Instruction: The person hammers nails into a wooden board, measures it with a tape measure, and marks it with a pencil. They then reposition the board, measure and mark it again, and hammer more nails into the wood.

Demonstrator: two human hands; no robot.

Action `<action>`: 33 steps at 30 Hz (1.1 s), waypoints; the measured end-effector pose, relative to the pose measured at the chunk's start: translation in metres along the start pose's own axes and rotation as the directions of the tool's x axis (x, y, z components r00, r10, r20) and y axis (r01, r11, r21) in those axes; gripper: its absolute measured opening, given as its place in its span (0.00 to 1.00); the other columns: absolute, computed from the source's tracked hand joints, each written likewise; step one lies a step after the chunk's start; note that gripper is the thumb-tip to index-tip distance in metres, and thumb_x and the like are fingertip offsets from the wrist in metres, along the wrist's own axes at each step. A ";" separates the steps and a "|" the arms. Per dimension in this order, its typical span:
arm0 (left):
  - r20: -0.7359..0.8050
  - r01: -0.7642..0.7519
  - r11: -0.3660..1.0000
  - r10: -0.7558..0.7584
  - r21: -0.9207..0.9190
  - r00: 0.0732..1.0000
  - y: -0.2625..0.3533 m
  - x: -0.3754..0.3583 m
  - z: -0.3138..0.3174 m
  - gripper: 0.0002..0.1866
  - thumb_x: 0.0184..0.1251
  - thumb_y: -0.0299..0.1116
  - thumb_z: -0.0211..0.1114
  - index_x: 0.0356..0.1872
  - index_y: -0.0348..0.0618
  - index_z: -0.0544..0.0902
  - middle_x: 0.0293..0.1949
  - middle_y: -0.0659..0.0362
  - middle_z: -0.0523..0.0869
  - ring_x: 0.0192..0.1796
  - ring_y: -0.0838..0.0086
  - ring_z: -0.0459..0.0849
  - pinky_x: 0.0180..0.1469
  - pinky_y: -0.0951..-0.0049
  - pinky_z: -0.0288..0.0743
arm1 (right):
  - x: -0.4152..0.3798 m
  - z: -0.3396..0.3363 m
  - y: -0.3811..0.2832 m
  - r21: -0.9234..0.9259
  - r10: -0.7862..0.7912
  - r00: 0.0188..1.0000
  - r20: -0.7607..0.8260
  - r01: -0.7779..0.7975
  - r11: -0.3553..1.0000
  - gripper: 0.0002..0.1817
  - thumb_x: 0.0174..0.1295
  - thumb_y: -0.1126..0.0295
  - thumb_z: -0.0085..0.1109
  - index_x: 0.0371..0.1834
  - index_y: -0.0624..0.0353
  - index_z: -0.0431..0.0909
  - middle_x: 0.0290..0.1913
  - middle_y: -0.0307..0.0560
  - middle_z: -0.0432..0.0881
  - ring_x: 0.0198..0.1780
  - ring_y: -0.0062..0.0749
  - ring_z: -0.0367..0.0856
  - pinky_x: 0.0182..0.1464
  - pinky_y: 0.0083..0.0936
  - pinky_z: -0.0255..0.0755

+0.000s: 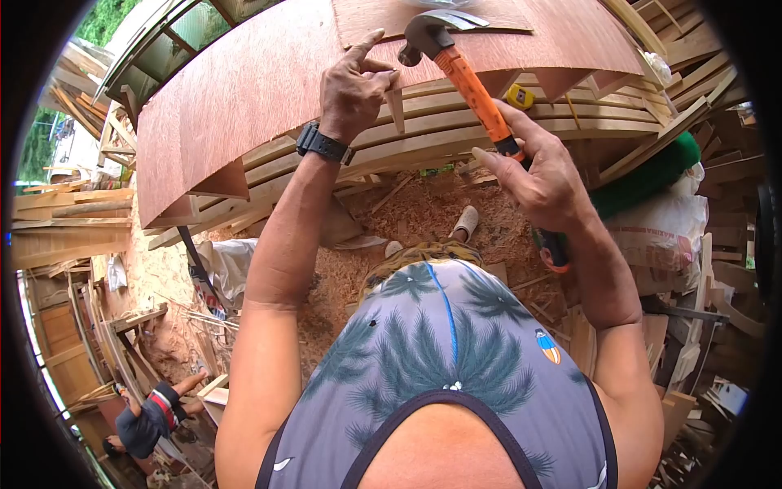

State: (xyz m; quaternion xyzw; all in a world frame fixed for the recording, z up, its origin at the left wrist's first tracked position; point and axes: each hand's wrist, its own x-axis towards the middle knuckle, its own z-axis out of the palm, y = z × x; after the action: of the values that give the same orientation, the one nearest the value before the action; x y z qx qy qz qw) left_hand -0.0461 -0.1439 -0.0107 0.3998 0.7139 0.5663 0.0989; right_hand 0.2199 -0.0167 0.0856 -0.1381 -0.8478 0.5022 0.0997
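Above the plywood panel (244, 81), right hand (546, 183) fingers clenched around hammer (476, 90), left hand (354, 85) perhaps pinching a nail.

The hammer (476, 90) has a bright orange handle with a black band low down, and its head is dark grey metal. The big plywood sheet (244, 90) is reddish brown with thin wood lines. The wooden slats (456, 122) under it are pale yellow. The watch (323, 145) on the left wrist is black. The shirt (448, 350) is grey with dark green palm trees, a thin blue line down the middle, a dark blue edge, and one small orange and white picture. The tape measure (520, 97) is yellow and black. The sawdust floor (415, 212) is light orange-brown. A sack (664, 232) is white with red letters. A cloth (652, 175) is dark green.
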 end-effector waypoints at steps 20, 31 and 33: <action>-0.072 -0.020 0.996 0.026 0.085 0.997 0.000 -0.002 0.001 0.36 0.62 0.28 0.72 0.74 0.39 0.73 0.38 0.55 0.94 0.38 0.77 0.92 0.41 0.76 0.87 | 0.017 0.002 -0.009 -0.134 -0.109 0.994 -0.028 0.104 0.985 0.37 0.65 0.71 0.63 0.80 0.44 0.67 0.23 0.53 0.73 0.22 0.29 0.72 0.33 0.28 0.75; -0.057 0.014 0.989 -0.006 0.150 0.998 0.011 -0.004 -0.001 0.34 0.63 0.26 0.74 0.72 0.37 0.75 0.38 0.54 0.94 0.39 0.79 0.91 0.41 0.78 0.85 | 0.020 0.007 0.001 -0.190 -0.133 0.991 -0.002 0.130 0.973 0.37 0.65 0.70 0.62 0.80 0.46 0.66 0.25 0.59 0.79 0.22 0.34 0.73 0.34 0.30 0.76; -0.063 0.031 0.998 -0.027 0.058 0.998 0.012 -0.003 0.001 0.34 0.63 0.27 0.74 0.72 0.37 0.75 0.36 0.55 0.94 0.38 0.78 0.91 0.42 0.79 0.85 | 0.017 0.006 0.002 -0.211 -0.171 0.985 -0.009 0.166 0.963 0.37 0.65 0.70 0.62 0.80 0.47 0.66 0.25 0.58 0.79 0.21 0.35 0.72 0.34 0.30 0.76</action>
State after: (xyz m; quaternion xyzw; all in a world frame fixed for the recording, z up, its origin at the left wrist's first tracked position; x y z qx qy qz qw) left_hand -0.0384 -0.1451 -0.0016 0.3741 0.7388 0.5557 0.0730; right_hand 0.2022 -0.0148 0.0816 -0.0820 -0.9033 0.3977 0.1384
